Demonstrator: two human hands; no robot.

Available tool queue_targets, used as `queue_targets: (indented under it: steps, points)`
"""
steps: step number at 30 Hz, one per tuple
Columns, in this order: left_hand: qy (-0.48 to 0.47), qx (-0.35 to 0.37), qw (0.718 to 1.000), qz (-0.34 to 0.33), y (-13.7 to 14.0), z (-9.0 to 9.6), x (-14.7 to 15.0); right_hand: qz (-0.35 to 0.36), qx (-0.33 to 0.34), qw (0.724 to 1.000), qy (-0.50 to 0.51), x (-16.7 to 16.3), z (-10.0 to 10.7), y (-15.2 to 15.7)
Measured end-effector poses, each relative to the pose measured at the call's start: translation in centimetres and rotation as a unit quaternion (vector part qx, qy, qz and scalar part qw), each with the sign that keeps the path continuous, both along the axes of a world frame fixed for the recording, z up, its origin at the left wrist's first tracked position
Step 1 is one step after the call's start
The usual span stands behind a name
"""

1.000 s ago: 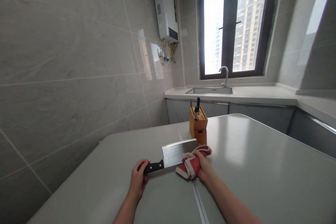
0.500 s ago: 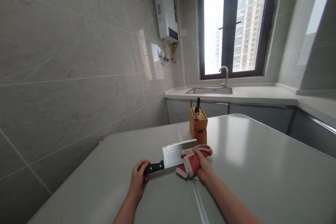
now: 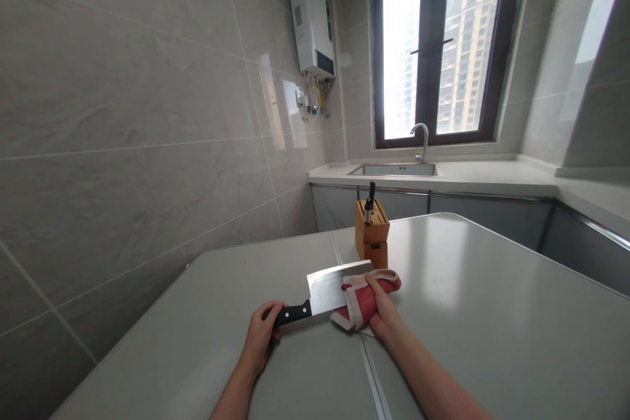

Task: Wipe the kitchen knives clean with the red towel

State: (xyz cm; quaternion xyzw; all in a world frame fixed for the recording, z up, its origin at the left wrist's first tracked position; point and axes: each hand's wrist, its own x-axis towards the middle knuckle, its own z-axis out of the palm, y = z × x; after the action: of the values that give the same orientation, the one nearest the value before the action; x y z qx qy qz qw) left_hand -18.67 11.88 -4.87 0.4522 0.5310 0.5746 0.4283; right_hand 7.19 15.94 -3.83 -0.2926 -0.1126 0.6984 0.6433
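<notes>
My left hand [image 3: 264, 335] is closed around the black handle of a cleaver [image 3: 325, 290]. Its wide, shiny blade points to the right, above the table. In my right hand [image 3: 386, 315] is a red and off-white cloth [image 3: 361, 305], bunched over the blade's right part. The cloth hides that part of the blade and some of my right fingers. Just behind the blade stands a wooden knife block [image 3: 373, 233], with black-handled tools upright in its slots.
The pale grey table [image 3: 472, 341] has a seam down its middle. Beyond it runs a white counter [image 3: 492, 172] with a sink [image 3: 396, 170] and a faucet [image 3: 420, 141]. A tiled wall [image 3: 138, 92] rises at the left, with a white water heater [image 3: 310, 16] mounted in the corner.
The cleaver, the cloth and both hands have shifted slightly to the right. Both grips stay as they were, and the knife block has not moved.
</notes>
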Motion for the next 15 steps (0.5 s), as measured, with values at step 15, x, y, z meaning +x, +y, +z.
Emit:
queue_targets:
  steps: [15]
  points:
    - [0.256, -0.006, 0.949, -0.183, -1.1, 1.8, 0.1, 0.035, 0.013, 0.999, -0.016, 0.3, 0.3, -0.1]
